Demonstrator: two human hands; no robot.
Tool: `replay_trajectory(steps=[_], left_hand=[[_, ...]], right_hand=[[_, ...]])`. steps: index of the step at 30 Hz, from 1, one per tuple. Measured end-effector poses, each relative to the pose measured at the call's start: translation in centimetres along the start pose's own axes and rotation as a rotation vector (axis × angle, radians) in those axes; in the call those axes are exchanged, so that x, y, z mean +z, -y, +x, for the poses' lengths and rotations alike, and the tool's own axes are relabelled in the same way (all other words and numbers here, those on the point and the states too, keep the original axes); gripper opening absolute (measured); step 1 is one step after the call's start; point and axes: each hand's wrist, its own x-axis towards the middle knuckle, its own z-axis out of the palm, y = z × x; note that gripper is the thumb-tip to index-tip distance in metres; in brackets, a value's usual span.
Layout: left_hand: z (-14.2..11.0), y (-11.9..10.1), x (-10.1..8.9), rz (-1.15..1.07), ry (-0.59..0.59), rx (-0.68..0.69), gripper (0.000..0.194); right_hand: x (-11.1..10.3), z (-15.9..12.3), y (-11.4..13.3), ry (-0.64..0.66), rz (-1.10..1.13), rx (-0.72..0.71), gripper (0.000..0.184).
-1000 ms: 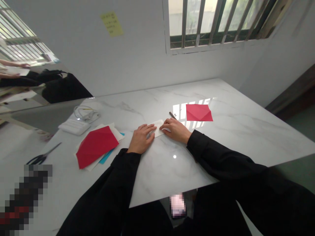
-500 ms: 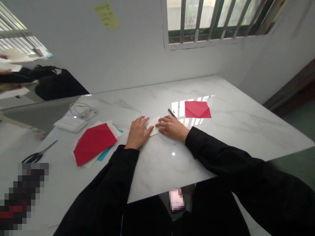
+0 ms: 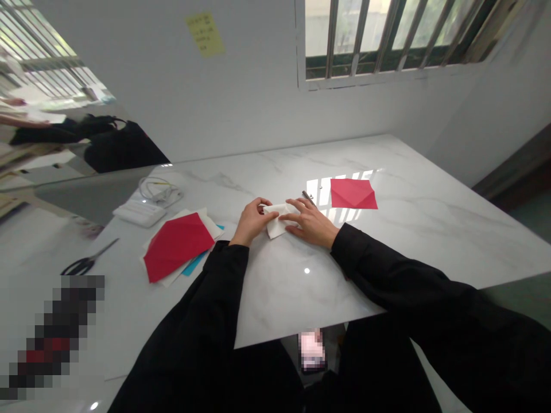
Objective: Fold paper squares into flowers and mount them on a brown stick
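Observation:
A folded piece of off-white paper (image 3: 275, 228) lies on the table between my two hands, its upper edge slightly raised. My left hand (image 3: 253, 221) pinches its left upper part between thumb and curled fingers. From the right, my right hand (image 3: 315, 225) rests on the paper with its fingers spread apart, covering the right side. Just beyond the right hand, a dark pen (image 3: 308, 198) lies partly hidden. Farther right is a red folded paper sheet (image 3: 353, 194) with visible creases.
Left of my left arm lies a stack topped by a red sheet (image 3: 178, 246), with off-white and blue sheets (image 3: 194, 264) beneath. Black-handled scissors (image 3: 81, 265), a white box-like object (image 3: 140, 213) and a coiled cable (image 3: 159, 191) are also left. A wall borders the table's back.
My left fingers have curled from lying nearly flat into a pinch on the white paper, whose upper edge has lifted. My right hand stays on it. The view has shifted slightly left.

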Motion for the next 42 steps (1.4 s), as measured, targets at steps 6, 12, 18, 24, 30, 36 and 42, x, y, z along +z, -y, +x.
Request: replay_trajectory(steps=[6, 12, 18, 24, 30, 36, 42], left_hand=[[-0.3, 0.2, 1.0, -0.13, 0.018, -0.035, 0.04], [-0.4, -1.8, 1.2, -0.473, -0.036, -0.096, 0.048], [-0.4, -3.6, 3.0, -0.721, -0.024, -0.112, 0.05], [-1.3, -3.6, 3.7, -0.697, 0.085, -0.108, 0.049], [-2.3, -3.7, 3.2, -0.72, 0.165, -0.163, 0.049], [-2.1, -3.3, 3.0, -0.714, 0.071, -0.169, 0.055], [-1.4, -2.6, 2.3, -0.794, -0.16, -0.173, 0.053]], right_hand=[[0.2, -0.1, -0.1, -0.007, 0.039, 0.046, 0.037], [-0.4, 0.2, -0.6, -0.164, 0.232, 0.111, 0.059], [-0.3, 0.6, -2.3, -0.27, 0.87, 0.41, 0.09], [-1.1, 0.7, -2.5, -0.191, 1.104, 0.485, 0.059], [-1.3, 0.7, -1.9, -0.22, 1.14, 0.491, 0.054], [-2.2, 0.8, -2.9, -0.296, 0.927, 0.461, 0.048], [-4.6, -0.1, -6.6, -0.278, 0.364, 0.566, 0.024]])
